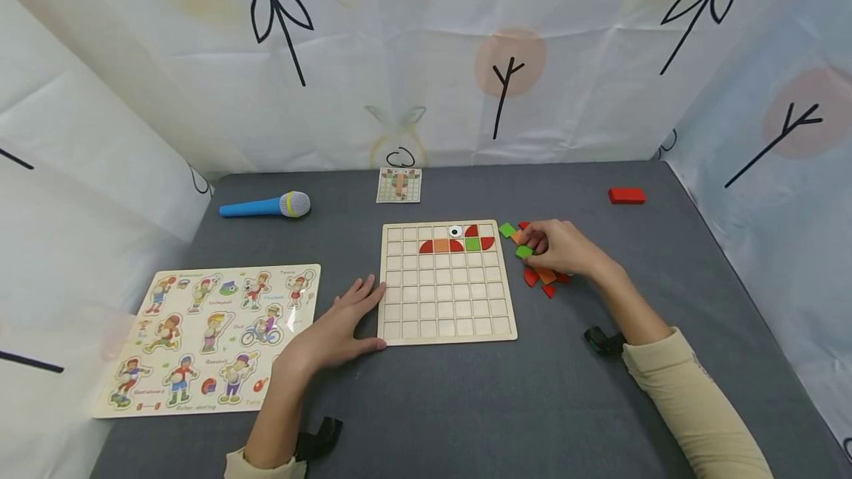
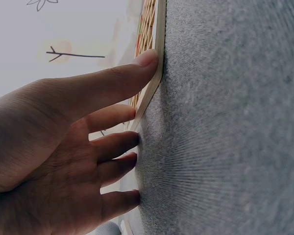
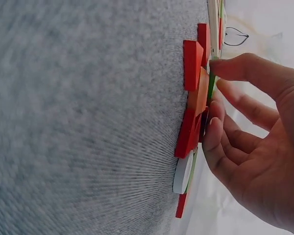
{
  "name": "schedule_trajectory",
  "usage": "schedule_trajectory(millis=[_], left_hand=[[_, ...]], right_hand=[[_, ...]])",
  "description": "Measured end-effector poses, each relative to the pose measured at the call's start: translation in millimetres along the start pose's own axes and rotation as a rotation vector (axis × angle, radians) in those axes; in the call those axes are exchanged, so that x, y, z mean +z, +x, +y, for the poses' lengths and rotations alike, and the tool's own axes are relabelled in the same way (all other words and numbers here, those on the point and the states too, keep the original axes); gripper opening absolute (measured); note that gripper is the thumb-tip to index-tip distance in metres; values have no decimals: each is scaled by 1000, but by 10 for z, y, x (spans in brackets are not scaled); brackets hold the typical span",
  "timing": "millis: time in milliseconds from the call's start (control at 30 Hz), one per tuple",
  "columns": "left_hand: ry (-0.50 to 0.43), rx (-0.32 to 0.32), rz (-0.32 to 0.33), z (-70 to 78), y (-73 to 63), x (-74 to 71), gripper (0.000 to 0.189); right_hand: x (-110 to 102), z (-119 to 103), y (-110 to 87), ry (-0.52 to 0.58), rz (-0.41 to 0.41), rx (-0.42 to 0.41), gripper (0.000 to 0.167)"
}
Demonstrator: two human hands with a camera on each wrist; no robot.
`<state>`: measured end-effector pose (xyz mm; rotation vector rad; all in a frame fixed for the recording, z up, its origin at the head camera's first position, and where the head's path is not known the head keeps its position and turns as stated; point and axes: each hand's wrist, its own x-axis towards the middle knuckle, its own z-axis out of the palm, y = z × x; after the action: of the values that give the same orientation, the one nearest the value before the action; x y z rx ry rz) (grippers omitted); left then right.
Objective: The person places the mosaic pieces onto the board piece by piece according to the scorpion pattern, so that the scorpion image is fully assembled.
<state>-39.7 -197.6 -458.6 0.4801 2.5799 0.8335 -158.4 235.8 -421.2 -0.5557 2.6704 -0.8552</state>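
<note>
A wooden grid board (image 1: 446,294) lies mid-table, with red, orange and green tiles and a white eye piece (image 1: 455,230) in its upper right cells. My left hand (image 1: 336,327) rests at the board's left edge, fingers spread; in the left wrist view its thumb (image 2: 146,58) touches the board's side. To the right of the board, my right hand (image 1: 562,246) pinches a green square tile (image 1: 524,251) between thumb and fingers. Loose red pieces (image 1: 530,277), an orange tile (image 1: 546,276) and another green tile (image 1: 507,230) lie around it. The right wrist view also shows a white round piece (image 3: 183,174).
A small pattern card (image 1: 399,185) lies beyond the board. A toy microphone (image 1: 266,205) is at the back left, a red block (image 1: 626,196) at the back right. A sports picture puzzle board (image 1: 220,338) lies on the left, partly under the left forearm.
</note>
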Motion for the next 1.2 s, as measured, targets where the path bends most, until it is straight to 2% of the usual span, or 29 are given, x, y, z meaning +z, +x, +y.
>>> schedule_trajectory(millis=[100, 267, 333, 567, 633, 767, 1000, 1200], left_hand=[[5, -6, -6, 43, -7, -15, 102], [-2, -58, -52, 289, -81, -149, 98], [-15, -56, -53, 322, -97, -171, 97], [1, 0, -5, 5, -15, 0, 101], [-3, 2, -5, -19, -3, 11, 101], [-27, 25, -7, 33, -28, -32, 101], [-18, -40, -55, 280, -79, -172, 97], [8, -53, -64, 312, -81, -189, 96]], right_hand=[[-4, -6, -14, 24, 6, -9, 26], [6, -40, -1, 64, 29, -54, 26], [17, -71, 16, 83, 33, -73, 26], [79, -238, 97, 162, 52, -130, 28], [109, -287, 127, 188, 54, -141, 28], [171, -409, 193, 221, 47, -155, 27], [288, -632, 359, 261, 15, -217, 28], [375, -790, 501, 238, -11, -255, 29]])
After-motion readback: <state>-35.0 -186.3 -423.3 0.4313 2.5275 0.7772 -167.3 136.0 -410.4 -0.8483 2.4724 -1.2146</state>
